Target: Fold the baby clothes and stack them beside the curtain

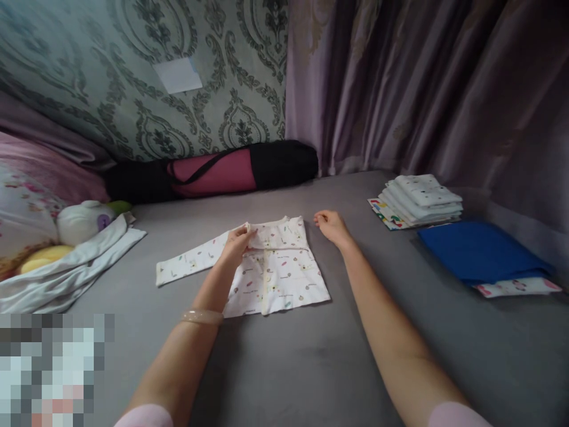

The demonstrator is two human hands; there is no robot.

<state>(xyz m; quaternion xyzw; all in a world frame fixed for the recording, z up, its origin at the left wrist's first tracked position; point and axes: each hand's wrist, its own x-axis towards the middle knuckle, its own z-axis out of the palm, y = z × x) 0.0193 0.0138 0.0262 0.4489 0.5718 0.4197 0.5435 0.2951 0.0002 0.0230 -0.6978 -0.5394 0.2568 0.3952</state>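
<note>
A small white button-front shirt (288, 279) with tiny coloured prints and cream trim lies flat on the grey bed sheet. One sleeve stretches out to the left; on the right side no sleeve sticks out, and a folded layer crosses the upper chest. My left hand (240, 239), with a pale bangle on its wrist, pinches the shirt's fabric near the left shoulder and collar. Just right of the shirt's upper right corner, my right hand (329, 225) hovers apart from the cloth. Its fingers are loosely curled closed, with nothing visible in them.
At right stand a stack of folded white cloths (420, 201) and a folded blue cloth (482, 252) over a printed one. A long black and maroon bag (213, 172) lies along the wall. Pale crumpled clothing (75, 270) and a plush toy (84, 220) are at left.
</note>
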